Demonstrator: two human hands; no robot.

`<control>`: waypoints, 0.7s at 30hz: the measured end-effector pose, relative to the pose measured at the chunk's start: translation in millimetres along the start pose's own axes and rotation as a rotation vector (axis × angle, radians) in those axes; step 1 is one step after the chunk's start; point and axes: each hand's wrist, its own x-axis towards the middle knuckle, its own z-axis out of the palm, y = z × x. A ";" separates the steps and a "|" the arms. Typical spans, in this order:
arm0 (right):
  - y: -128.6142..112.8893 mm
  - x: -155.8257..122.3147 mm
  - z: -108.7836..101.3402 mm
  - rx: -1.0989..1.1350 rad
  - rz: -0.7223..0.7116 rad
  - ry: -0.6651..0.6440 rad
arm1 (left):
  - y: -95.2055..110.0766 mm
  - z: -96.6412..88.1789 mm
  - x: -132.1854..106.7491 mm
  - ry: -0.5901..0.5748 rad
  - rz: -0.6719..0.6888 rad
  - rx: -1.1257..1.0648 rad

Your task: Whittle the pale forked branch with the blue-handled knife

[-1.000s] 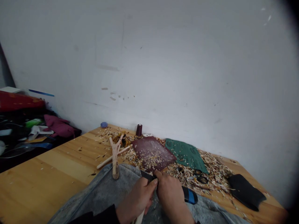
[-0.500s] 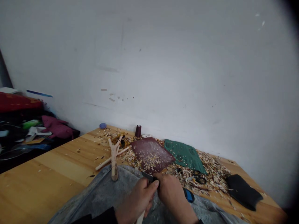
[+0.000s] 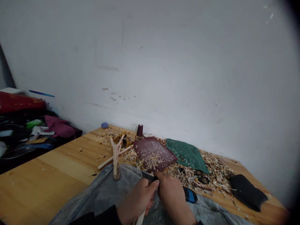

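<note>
Knife (image 3: 190,195) with a black-and-blue handle sits in the right hand (image 3: 172,198) at bottom centre, its dark blade (image 3: 147,176) pointing up and left, its handle jutting out right. The right fingers (image 3: 162,178) curl closed around it. The left hand (image 3: 137,200) grips one pale wooden stick (image 3: 141,218), whose long axis runs down to the bottom edge. Both hands sit over a grey cloth (image 3: 105,193) on the lap. Beyond them, the worktop (image 3: 47,168) carries one forked wooden piece (image 3: 116,157), two sandpaper sheets, maroon (image 3: 153,153) and green (image 3: 186,156), one pair of scissors (image 3: 201,178), one black pouch (image 3: 247,192) and many wood shavings (image 3: 217,175).
</note>
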 end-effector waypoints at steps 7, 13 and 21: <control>-7.4 -1.9 -8.1 -0.064 0.055 -0.051 | 4.5 -1.6 -3.0 0.036 -0.038 0.073; -7.3 -0.7 -9.4 -0.054 0.099 -0.031 | 15.1 3.8 -8.1 0.051 -0.034 0.086; 9.5 1.2 -8.2 0.028 -0.071 -0.033 | 16.7 3.9 -10.9 0.022 -0.002 0.013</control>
